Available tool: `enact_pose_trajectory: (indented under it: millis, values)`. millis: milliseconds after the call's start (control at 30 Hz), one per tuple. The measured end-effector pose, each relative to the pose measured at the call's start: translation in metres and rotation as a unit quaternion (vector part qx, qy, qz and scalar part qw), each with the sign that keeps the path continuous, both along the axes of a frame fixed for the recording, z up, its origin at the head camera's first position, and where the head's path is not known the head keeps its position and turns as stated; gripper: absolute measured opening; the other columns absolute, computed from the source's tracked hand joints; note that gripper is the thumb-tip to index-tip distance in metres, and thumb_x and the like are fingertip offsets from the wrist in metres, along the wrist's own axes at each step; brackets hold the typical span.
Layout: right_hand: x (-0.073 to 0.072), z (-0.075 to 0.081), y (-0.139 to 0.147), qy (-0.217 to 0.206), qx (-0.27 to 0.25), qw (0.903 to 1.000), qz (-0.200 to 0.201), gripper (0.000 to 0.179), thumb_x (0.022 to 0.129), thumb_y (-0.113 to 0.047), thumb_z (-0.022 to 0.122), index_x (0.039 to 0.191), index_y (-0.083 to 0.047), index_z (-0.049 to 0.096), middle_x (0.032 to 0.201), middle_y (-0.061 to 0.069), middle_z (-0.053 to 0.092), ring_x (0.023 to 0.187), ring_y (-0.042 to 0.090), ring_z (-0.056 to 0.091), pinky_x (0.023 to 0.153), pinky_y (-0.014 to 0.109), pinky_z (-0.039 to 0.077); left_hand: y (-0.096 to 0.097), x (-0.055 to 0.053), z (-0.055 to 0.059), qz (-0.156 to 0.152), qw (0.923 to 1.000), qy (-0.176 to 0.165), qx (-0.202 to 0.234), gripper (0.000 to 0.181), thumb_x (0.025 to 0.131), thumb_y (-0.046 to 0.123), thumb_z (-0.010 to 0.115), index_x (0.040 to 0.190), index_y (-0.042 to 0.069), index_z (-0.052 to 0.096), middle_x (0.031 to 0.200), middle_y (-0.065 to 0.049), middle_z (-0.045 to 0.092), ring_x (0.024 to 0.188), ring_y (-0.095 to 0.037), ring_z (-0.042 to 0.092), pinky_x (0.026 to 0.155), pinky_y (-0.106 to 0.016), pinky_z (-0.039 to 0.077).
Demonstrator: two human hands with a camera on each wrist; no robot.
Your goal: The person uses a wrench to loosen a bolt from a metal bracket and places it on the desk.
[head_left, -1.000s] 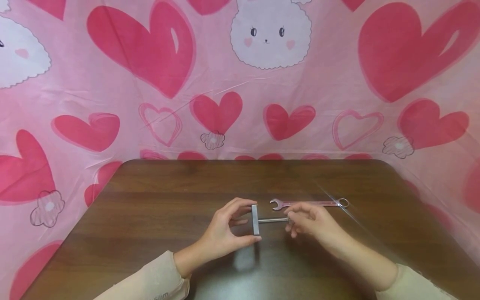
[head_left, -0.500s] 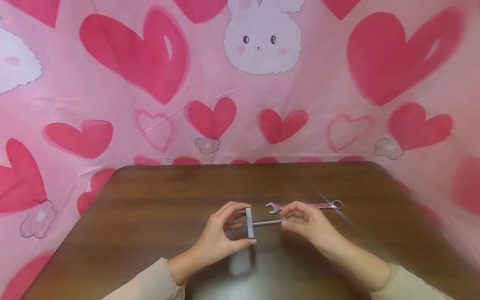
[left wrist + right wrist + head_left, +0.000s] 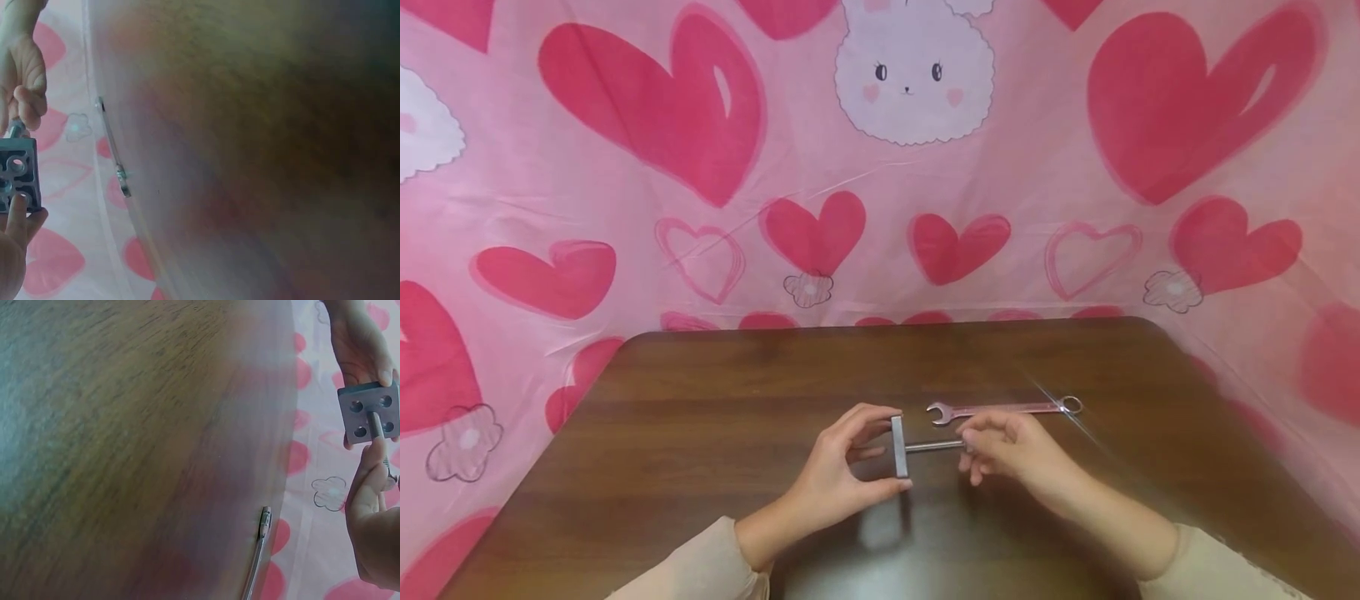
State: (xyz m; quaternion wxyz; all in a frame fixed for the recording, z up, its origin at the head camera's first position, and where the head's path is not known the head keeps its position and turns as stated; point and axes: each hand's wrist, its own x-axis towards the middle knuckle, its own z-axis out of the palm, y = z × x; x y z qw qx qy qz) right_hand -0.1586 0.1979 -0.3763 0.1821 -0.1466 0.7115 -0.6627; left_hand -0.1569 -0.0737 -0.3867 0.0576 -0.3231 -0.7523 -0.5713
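Observation:
My left hand [image 3: 844, 467] holds a square grey metal plate [image 3: 899, 447] by its edges, thumb below and fingers above, with the plate standing on edge over the table. A bolt [image 3: 934, 446] sticks out sideways from the plate's middle. My right hand [image 3: 1011, 447] pinches the bolt's far end between thumb and fingers. In the right wrist view the plate [image 3: 370, 412] shows four round holes about the bolt, and some thread and a rounded head [image 3: 391, 482] show by the fingers. The plate's back [image 3: 19, 178] is ribbed in the left wrist view, with a left fingertip against it.
A combination wrench [image 3: 992, 409] lies on the dark wooden table [image 3: 760, 375] just behind my right hand, its open end to the left. A pink cloth with hearts [image 3: 955, 250] hangs behind the table's far edge.
The right fingers have shifted on the bolt's end: drawn together half a second ago, the lower ones now hang apart below. The left hand keeps its hold. The head view has shifted slightly.

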Motion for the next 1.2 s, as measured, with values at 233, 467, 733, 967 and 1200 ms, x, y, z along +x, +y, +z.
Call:
enact_pose_trajectory:
  millis: [233,467,733,967,1200]
  values:
    - [-0.001,0.001,-0.003,0.007,0.003,1.0,0.003,0.037,0.097,-0.013,0.062,0.114,0.019,0.053,0.085,0.004,0.073,0.073,0.014,0.069,0.078,0.027,0.06,-0.004,0.002,-0.001,0.004,1.0,0.003,-0.005,0.067,0.071,0.011,0.09,0.13,0.015,0.058,0.122,-0.006,0.063,0.115,-0.028,0.066,0.086,-0.037,0.062]
    - [-0.001,0.002,-0.006,0.066,0.03,0.9973,0.008,0.032,0.092,-0.008,0.067,0.113,0.014,0.055,0.101,0.015,0.069,0.085,0.018,0.073,0.084,0.028,0.06,-0.01,0.004,-0.002,0.013,0.9999,-0.002,-0.011,0.066,0.072,0.012,0.089,0.129,0.017,0.058,0.123,-0.005,0.063,0.112,-0.025,0.067,0.086,-0.033,0.062]
    - [0.001,0.0,-0.007,0.094,0.014,0.9955,0.003,0.027,0.087,-0.006,0.073,0.107,0.007,0.06,0.098,-0.004,0.07,0.087,0.012,0.072,0.081,0.03,0.062,-0.014,0.004,0.002,-0.026,0.9988,-0.042,0.008,0.065,0.072,0.008,0.088,0.13,0.012,0.057,0.122,-0.011,0.064,0.108,-0.029,0.07,0.086,-0.03,0.061]
    - [0.004,0.0,-0.006,0.154,0.002,0.9881,0.003,0.022,0.085,-0.002,0.073,0.102,0.007,0.062,0.099,-0.002,0.072,0.09,0.012,0.071,0.081,0.028,0.062,-0.019,0.004,0.006,-0.036,0.9967,-0.073,0.004,0.062,0.074,0.007,0.085,0.129,0.012,0.057,0.127,-0.018,0.062,0.102,-0.021,0.072,0.084,-0.029,0.061]
    - [0.002,-0.002,-0.001,0.162,-0.004,0.9868,0.0,0.022,0.084,0.002,0.072,0.104,0.006,0.063,0.101,0.002,0.071,0.089,0.011,0.072,0.08,0.029,0.062,-0.026,-0.001,0.008,-0.018,0.9978,-0.063,-0.013,0.061,0.074,0.009,0.086,0.128,0.012,0.058,0.126,-0.02,0.062,0.101,-0.026,0.073,0.081,-0.036,0.063]
